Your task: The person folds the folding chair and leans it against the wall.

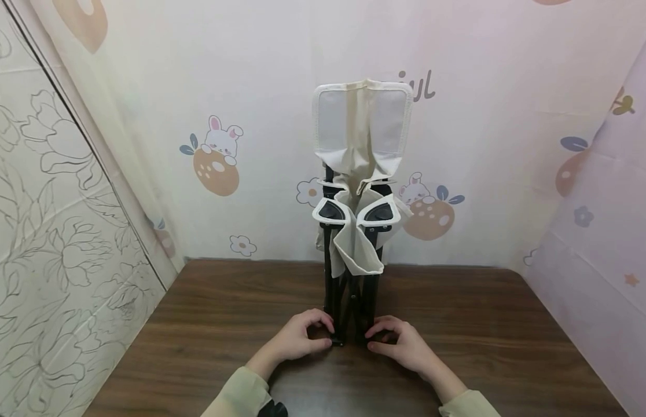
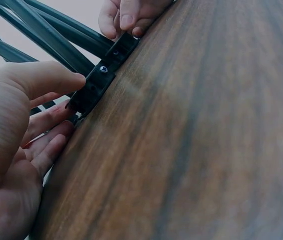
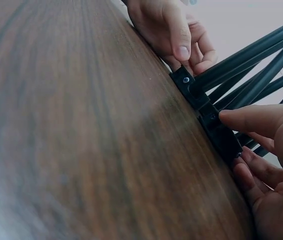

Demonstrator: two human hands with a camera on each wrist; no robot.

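Observation:
A folded folding chair (image 1: pixel 356 255) stands upright on the wooden table, with cream fabric hanging over black metal legs. My left hand (image 1: pixel 300 336) pinches the black foot at the chair's left side, thumb in front and fingers behind. On the other side my right hand (image 1: pixel 403 346) pinches the right foot low down by the table top. In the left wrist view the thumb tip touches the black plastic foot (image 2: pixel 94 87), which has a screw in it. The right wrist view shows the foot (image 3: pixel 219 130) between thumb and fingers, and crossed black tubes (image 3: pixel 261 70) rising from it.
The brown wooden table (image 1: pixel 224 301) reaches back to a curtain (image 1: pixel 265 145) printed with rabbits and strawberries, just behind the chair. A panel with flower outlines (image 1: pixel 62 231) borders the left. Another printed curtain (image 1: pixel 604 231) hangs on the right.

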